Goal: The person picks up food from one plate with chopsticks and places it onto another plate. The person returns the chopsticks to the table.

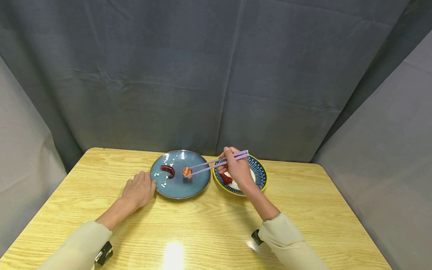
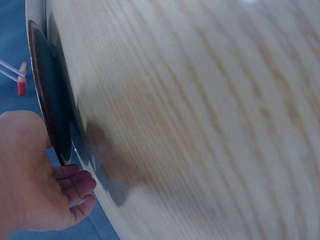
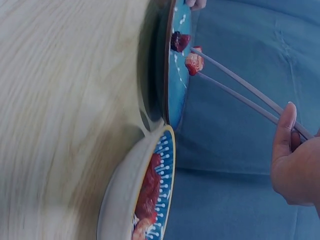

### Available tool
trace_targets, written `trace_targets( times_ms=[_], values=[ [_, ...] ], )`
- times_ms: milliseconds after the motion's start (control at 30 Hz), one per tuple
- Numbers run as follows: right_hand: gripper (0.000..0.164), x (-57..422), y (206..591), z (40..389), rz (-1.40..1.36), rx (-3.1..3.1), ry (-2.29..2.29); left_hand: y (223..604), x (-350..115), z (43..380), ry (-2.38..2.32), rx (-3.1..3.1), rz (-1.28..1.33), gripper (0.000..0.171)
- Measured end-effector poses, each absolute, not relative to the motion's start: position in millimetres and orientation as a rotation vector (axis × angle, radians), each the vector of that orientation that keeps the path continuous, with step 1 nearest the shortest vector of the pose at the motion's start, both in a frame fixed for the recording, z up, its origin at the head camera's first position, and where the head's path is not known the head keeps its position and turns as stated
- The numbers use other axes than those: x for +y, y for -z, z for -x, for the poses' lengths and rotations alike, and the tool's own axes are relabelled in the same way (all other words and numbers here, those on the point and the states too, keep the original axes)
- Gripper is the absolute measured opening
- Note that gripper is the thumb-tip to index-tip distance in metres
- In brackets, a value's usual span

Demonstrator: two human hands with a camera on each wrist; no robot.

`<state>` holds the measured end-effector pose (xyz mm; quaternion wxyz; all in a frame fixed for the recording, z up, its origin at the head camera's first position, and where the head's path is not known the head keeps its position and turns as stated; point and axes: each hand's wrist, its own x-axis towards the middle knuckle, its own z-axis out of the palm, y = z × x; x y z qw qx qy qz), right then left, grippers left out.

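Note:
My right hand (image 1: pixel 237 170) holds a pair of lilac chopsticks (image 1: pixel 216 164). Between their tips is a small orange-red and white food piece (image 1: pixel 187 172), over the blue plate (image 1: pixel 183 191). A dark red curved food piece (image 1: pixel 167 171) lies on the plate's left half, on its white blossom pattern. My left hand (image 1: pixel 138 189) grips the plate's left rim, thumb at the rim and fingers curled beside it, as the left wrist view shows. Below my right hand stands a blue-patterned bowl (image 1: pixel 260 175) with a yellow rim, holding red food pieces (image 3: pixel 150 187).
Plate and bowl stand side by side near the far edge of the wooden table (image 1: pixel 202 228). A dark grey curtain (image 1: pixel 162 82) hangs right behind that edge. Pale cloth (image 1: pixel 388 157) hangs at the right side, and likewise at the left.

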<state>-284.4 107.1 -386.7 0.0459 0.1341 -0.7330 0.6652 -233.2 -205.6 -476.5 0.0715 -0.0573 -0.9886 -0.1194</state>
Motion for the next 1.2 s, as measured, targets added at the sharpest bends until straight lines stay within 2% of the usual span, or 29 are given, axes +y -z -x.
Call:
trace_targets(
  times_ms=[233,567,1200],
  values=[
    [0.039,125,371,278,-0.315,-2.285,-2.003,476,-205,233,0.358,-2.974,0.169,0.031],
    [0.041,151,378,290,-0.305,-2.179,-1.988,476,-206,234,0.359,-2.989,0.163,0.032],
    [0.04,193,374,289,-0.232,-2.193,-1.949,474,-205,232,0.348,-2.984,0.169,0.031]
  ],
)
